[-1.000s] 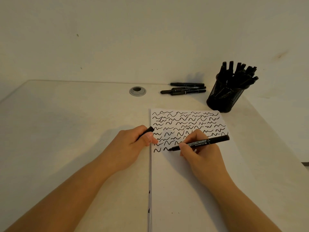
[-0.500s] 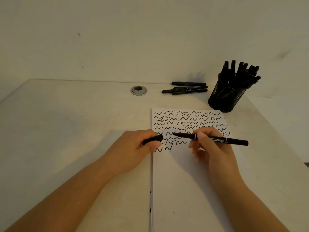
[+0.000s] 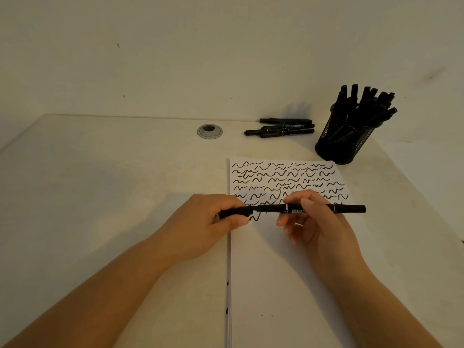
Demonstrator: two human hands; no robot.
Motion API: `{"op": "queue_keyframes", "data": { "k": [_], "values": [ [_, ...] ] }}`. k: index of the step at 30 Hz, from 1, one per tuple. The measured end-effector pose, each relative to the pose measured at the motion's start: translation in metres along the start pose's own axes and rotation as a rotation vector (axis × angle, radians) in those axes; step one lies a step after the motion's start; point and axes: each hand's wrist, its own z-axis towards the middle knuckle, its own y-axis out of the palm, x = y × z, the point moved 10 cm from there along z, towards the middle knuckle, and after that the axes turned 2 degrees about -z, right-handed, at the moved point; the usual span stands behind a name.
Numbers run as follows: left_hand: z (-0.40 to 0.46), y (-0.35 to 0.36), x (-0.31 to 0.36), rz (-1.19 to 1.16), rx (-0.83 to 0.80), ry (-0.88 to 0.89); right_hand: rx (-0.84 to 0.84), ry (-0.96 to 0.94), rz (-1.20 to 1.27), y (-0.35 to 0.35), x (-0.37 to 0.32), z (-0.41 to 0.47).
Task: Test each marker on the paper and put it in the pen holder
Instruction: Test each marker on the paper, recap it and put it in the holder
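Right hand (image 3: 316, 222) pinched the marker (image 3: 311, 209), held level above the paper (image 3: 283, 259). Its tip pointed to 9 o'clock, meeting the cap (image 3: 236, 212) gripped in the left hand (image 3: 208, 222). Pen holder (image 3: 344, 139) stood at 1 o'clock.

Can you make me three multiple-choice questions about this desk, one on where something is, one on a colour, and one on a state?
1. Where is the pen holder?
A. beyond the paper's far right corner
B. left of the metal grommet
C. on the paper

2. What colour are the squiggles?
A. red
B. black
C. blue

3. What is the left hand doing?
A. lying flat
B. holding the cap at the marker's tip
C. reaching for the holder

A: it stands past that corner. B: all lines are black. B: cap meets tip.
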Motion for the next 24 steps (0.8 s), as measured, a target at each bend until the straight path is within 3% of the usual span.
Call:
{"op": "queue_keyframes", "data": {
  "k": [10, 24],
  "values": [
    [-0.003, 0.008, 0.014, -0.014, -0.028, 0.036, -0.077, -0.054, -0.21, 0.014, -0.008, -0.007],
    [-0.007, 0.014, 0.017, -0.214, -0.062, -0.047, -0.139, -0.105, -0.112, 0.024, -0.014, -0.009]
  ]
}}
